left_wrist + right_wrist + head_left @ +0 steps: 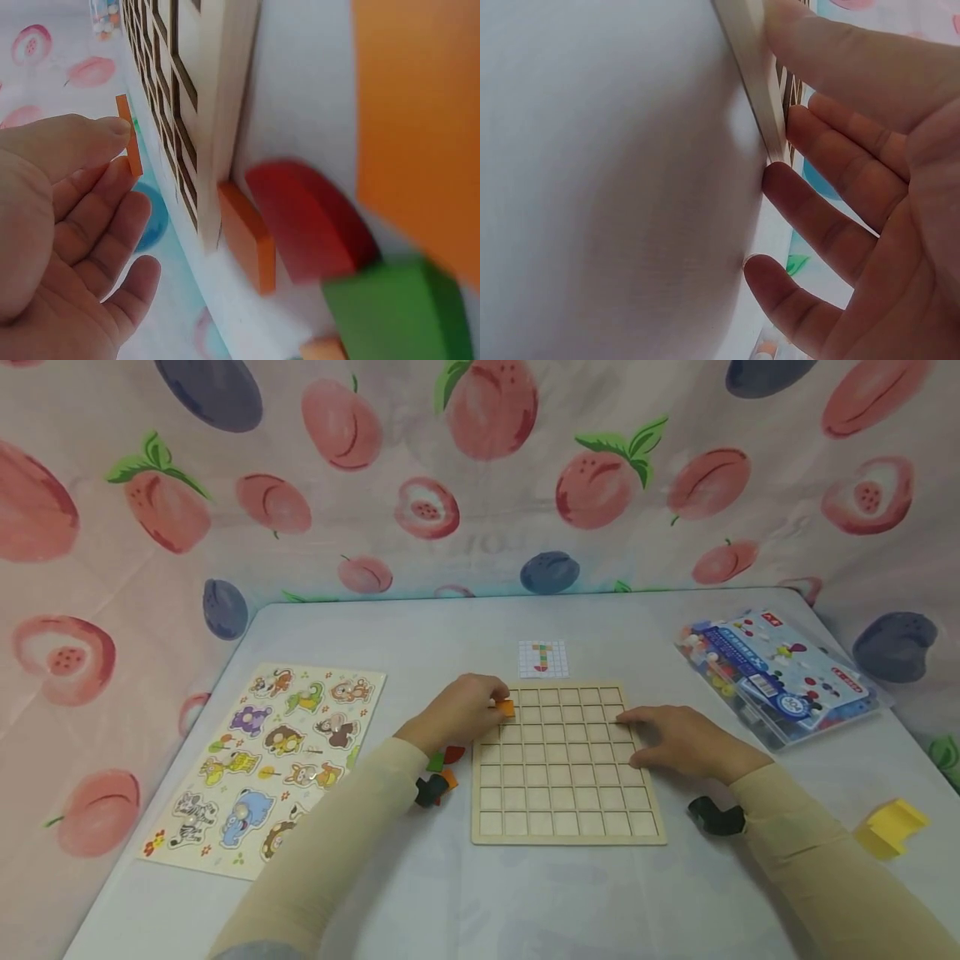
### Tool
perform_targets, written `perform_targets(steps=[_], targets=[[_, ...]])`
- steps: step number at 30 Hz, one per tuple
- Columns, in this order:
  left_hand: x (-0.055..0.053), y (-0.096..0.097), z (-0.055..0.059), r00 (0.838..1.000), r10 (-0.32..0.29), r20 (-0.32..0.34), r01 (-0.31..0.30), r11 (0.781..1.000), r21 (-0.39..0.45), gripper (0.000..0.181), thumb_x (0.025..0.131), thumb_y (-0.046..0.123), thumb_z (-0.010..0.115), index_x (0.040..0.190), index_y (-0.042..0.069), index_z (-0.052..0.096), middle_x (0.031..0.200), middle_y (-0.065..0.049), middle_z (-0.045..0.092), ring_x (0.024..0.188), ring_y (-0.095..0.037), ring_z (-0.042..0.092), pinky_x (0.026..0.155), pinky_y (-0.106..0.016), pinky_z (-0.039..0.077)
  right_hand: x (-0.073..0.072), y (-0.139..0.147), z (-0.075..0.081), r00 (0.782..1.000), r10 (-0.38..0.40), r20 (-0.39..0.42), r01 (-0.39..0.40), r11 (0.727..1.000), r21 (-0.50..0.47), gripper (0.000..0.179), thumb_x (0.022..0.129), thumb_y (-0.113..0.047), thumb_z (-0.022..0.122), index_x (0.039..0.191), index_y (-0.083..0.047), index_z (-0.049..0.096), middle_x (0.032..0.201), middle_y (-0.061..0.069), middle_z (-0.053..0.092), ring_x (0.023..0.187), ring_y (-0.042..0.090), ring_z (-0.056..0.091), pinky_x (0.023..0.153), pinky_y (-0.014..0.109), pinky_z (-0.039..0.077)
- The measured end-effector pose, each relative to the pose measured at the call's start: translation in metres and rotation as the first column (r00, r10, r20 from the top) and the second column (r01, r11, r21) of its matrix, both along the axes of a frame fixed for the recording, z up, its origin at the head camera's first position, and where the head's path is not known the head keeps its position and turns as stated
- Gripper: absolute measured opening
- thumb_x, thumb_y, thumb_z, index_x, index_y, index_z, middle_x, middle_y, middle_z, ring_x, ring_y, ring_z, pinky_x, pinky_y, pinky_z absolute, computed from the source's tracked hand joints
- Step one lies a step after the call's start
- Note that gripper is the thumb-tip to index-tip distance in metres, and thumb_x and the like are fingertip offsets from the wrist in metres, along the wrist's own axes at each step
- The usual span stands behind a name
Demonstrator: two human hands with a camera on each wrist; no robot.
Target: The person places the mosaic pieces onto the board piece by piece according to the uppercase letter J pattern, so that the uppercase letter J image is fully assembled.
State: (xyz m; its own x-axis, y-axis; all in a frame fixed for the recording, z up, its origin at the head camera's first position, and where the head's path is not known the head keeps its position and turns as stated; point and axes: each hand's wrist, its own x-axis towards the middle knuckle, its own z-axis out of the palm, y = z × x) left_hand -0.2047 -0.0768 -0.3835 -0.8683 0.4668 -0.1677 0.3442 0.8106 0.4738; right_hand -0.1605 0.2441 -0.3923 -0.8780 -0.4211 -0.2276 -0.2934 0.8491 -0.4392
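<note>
My left hand (pixel 459 712) pinches a thin orange tile (pixel 507 708) between thumb and fingertips, over the upper left corner of a wooden grid board (pixel 570 841). In the left wrist view the thumb presses on this tile (pixel 129 139), and the other fingers curl loosely. My right hand (pixel 678 745) rests at the board's right edge, its thumb and fingertips touching the frame. Left of the board lie loose pieces: a red rounded block (pixel 307 217), a green block (pixel 397 311) and an orange block (pixel 247 236).
A small card with a coloured grid pattern (pixel 543 660) lies behind the board. An animal puzzle board (pixel 300 756) is at left, and a plastic case of beads (pixel 787 681) at right. A yellow piece (pixel 892 828) sits near the right edge. Dark objects (pixel 716 817) show beside both wrists.
</note>
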Motion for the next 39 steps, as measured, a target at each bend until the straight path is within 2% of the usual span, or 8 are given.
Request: perform_targets(steps=[7, 12, 21, 30, 39], targets=[[-0.003, 0.008, -0.008, 0.997, -0.062, -0.046, 0.061, 0.998, -0.011, 0.030, 0.096, 0.015, 0.066, 0.124, 0.005, 0.067, 0.119, -0.006, 0.067, 0.116, -0.023, 0.058, 0.102, -0.034, 0.044, 0.000, 0.000, 0.000, 1.000, 0.002, -0.003, -0.002, 1.000, -0.007, 0.062, 0.085, -0.027, 0.080, 0.138, -0.004, 0.058, 0.141, 0.025, 0.052, 0.133, 0.048, 0.042, 0.107, 0.062, 0.032], [-0.005, 0.011, -0.011, 0.996, -0.072, -0.052, 0.070, 0.997, -0.033, 0.029, 0.096, 0.015, 0.066, 0.124, 0.006, 0.068, 0.118, -0.006, 0.067, 0.113, -0.022, 0.058, 0.101, -0.034, 0.045, 0.000, 0.001, -0.001, 1.000, 0.004, -0.002, -0.004, 1.000, -0.007, 0.062, 0.085, -0.027, 0.080, 0.138, -0.003, 0.058, 0.141, 0.025, 0.052, 0.133, 0.047, 0.042, 0.108, 0.062, 0.032], [-0.005, 0.019, -0.007, 0.997, -0.070, -0.010, 0.070, 0.997, -0.033, 0.031, 0.097, 0.016, 0.066, 0.127, 0.007, 0.067, 0.119, -0.005, 0.066, 0.112, -0.020, 0.057, 0.101, -0.032, 0.044, -0.001, 0.003, -0.001, 1.000, -0.002, 0.005, 0.002, 1.000, -0.004, 0.062, 0.085, -0.028, 0.080, 0.138, -0.004, 0.058, 0.142, 0.024, 0.052, 0.134, 0.047, 0.042, 0.108, 0.062, 0.031], [-0.007, 0.025, -0.006, 0.996, -0.084, -0.016, 0.083, 0.995, -0.046, 0.029, 0.097, 0.015, 0.065, 0.126, 0.007, 0.066, 0.119, -0.005, 0.067, 0.108, -0.020, 0.057, 0.100, -0.032, 0.045, -0.002, 0.003, -0.001, 1.000, -0.008, 0.007, 0.009, 1.000, -0.010, 0.062, 0.085, -0.029, 0.080, 0.138, -0.005, 0.058, 0.143, 0.025, 0.051, 0.135, 0.047, 0.040, 0.109, 0.062, 0.030], [-0.008, 0.031, -0.010, 0.991, -0.126, -0.044, 0.124, 0.991, -0.046, 0.029, 0.097, 0.015, 0.065, 0.125, 0.006, 0.067, 0.115, -0.005, 0.067, 0.101, -0.019, 0.058, 0.095, -0.032, 0.047, -0.001, 0.002, -0.002, 1.000, -0.007, 0.010, 0.007, 1.000, -0.017, 0.061, 0.085, -0.030, 0.080, 0.137, -0.005, 0.059, 0.143, 0.025, 0.051, 0.134, 0.047, 0.041, 0.108, 0.062, 0.031]])
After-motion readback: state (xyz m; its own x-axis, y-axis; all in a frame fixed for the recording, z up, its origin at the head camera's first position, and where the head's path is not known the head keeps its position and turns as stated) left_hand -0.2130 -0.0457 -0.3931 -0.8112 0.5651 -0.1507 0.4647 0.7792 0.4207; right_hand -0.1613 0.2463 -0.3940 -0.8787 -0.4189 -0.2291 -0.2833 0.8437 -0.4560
